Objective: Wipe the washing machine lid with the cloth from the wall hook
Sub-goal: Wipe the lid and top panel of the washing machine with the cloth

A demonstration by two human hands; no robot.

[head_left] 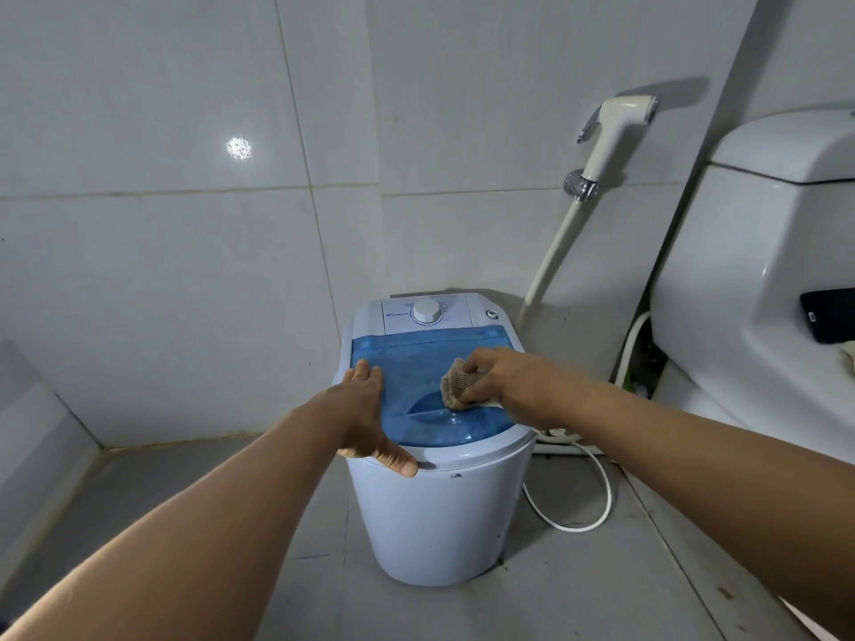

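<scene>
Right hand [490,377] grips the bunched cloth [455,386], soft and light, pressed near the right edge of the blue washing machine lid [416,363]; flat, open left hand [368,409] braces the left edge.

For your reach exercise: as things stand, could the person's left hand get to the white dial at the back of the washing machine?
Probably yes. The left hand rests open on the blue lid's left edge, holding nothing, and the dial sits just beyond with bare lid between. The right hand, gripping the cloth, is off to the side.
</scene>
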